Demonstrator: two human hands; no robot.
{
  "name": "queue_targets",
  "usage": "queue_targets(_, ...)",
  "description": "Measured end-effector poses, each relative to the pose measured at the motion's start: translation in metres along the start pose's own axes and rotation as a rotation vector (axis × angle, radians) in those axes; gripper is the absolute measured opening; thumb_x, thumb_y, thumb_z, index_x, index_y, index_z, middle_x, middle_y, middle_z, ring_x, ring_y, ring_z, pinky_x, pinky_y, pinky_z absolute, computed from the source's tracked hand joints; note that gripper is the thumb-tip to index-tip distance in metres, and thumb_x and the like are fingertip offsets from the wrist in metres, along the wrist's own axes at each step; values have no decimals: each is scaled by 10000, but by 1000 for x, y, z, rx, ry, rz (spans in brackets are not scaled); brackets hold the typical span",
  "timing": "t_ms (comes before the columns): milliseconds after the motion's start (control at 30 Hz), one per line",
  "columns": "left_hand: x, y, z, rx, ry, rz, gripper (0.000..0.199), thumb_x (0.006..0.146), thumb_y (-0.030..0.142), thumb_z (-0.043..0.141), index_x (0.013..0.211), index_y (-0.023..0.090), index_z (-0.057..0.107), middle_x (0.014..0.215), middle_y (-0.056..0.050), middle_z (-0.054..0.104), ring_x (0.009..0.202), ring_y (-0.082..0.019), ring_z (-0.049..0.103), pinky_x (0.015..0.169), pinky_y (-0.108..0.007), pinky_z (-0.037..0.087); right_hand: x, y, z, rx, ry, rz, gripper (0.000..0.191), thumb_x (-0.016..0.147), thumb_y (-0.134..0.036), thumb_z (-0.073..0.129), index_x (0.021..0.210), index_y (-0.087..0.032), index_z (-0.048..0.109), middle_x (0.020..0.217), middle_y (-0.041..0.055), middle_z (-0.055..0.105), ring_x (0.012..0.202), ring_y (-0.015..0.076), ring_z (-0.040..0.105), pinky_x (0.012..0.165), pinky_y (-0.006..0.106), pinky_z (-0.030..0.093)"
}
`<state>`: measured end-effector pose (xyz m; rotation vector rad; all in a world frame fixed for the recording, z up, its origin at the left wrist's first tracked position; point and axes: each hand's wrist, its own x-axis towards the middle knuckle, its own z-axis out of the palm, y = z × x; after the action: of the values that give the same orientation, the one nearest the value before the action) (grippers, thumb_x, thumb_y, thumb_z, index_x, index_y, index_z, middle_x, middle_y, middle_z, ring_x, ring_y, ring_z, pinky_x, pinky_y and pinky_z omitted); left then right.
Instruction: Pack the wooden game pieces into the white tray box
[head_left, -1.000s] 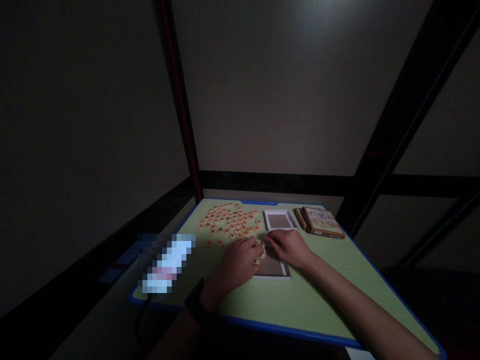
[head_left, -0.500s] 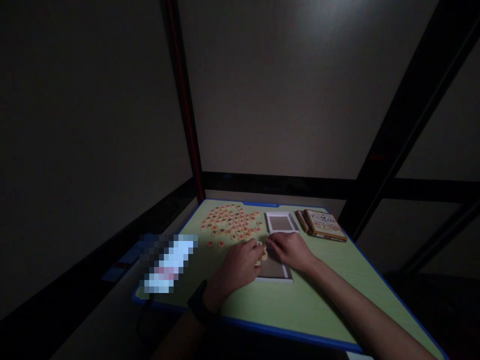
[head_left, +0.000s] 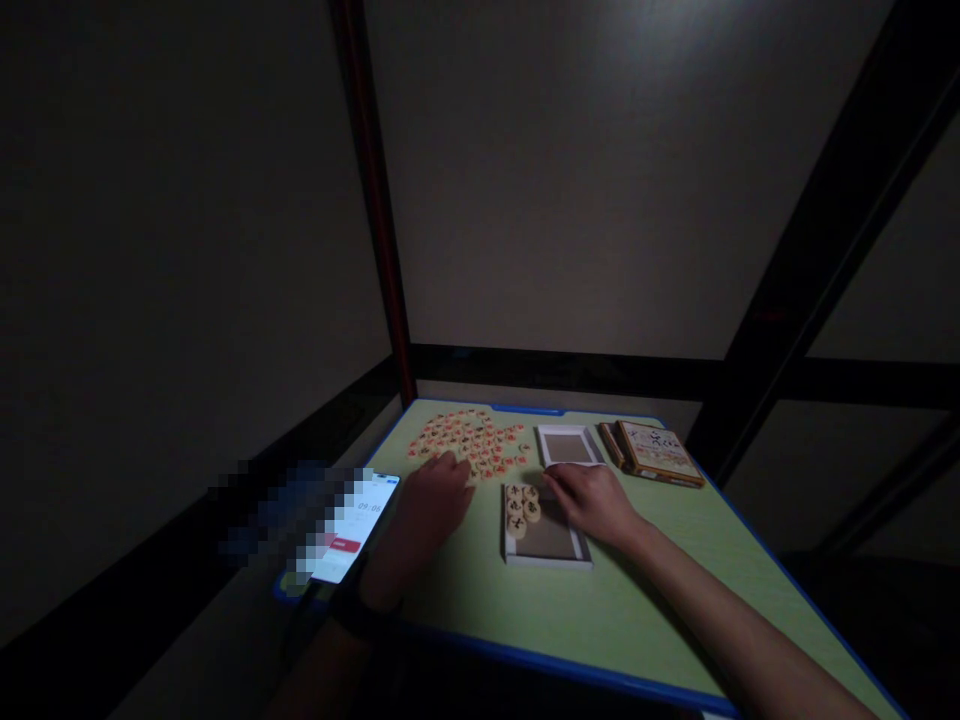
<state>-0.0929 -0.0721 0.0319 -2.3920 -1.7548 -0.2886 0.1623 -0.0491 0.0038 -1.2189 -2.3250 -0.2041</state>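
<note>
blue-edged green table (head_left: 525, 610) | ref: near white-rimmed rectangular tray (head_left: 546, 545) | round cream character discs (head_left: 466, 437): behind-left | second white-rimmed tray (head_left: 566, 449): behind | brown-edged printed boxes (head_left: 658, 452): behind-right | lit phone (head_left: 358, 525): left

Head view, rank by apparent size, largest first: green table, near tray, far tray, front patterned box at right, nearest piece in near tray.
1. Green table
2. Near tray, partly behind the right hand
3. Front patterned box
4. Far tray
5. Nearest piece
The near tray is closer, so true tray sizes are unsure.
</note>
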Motion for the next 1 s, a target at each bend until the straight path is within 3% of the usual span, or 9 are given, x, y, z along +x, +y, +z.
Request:
queue_targets(167, -1, -22, 14, 101, -135, -181, 300, 867, 336, 624, 1088, 133, 615, 1069, -146, 609, 920, -256, 651, 783, -352, 506, 0, 0, 2, -4, 7, -4, 331, 975, -299, 397, 877, -180, 690, 751, 55, 738, 613, 161, 646, 597, 258, 376)
queue_targets(300, 7, -31, 38, 16, -87, -94, 215, 909, 224, 539, 1093, 131, 597, 1081, -132, 606, 903, -206, 643, 828, -326, 502, 0, 1, 1, -7, 6, -11, 324, 977, -291, 404, 871, -174, 688, 749, 56, 736, 609, 157, 647, 597, 255, 366)
queue_targets(433, 23, -33, 53, 11, -45, -33, 189, 929, 177, 487, 1086, 141, 585, 1093, -127, 614, 1000, -219, 608, 894, -335, 481, 0, 0, 0, -14, -13, -7, 321, 978, -292, 409, 859, -174, 683, 738, 60, 732, 612, 159, 647, 599, 256, 358)
queue_targets(667, 45, -30, 53, 4, -58, -53, 223, 933, 185, 505, 1138, 127, 571, 1122, -146, 622, 1067, -239, 589, 930, -331, 453, 0, -1, 0, -24, -42, 0, 306, 970, -285, 424, 859, -171, 684, 739, 59, 735, 610, 160, 650, 593, 258, 348)
queue_targets(1000, 47, -33, 62, -9, -51, -55, 242, 927, 95, 445, 1115, 130, 593, 1163, -138, 621, 1118, -228, 569, 987, -333, 425, -1, 0, 1, -24, -69, 13, 315, 977, -298, 420, 848, -179, 681, 739, 61, 729, 611, 153, 637, 599, 251, 354)
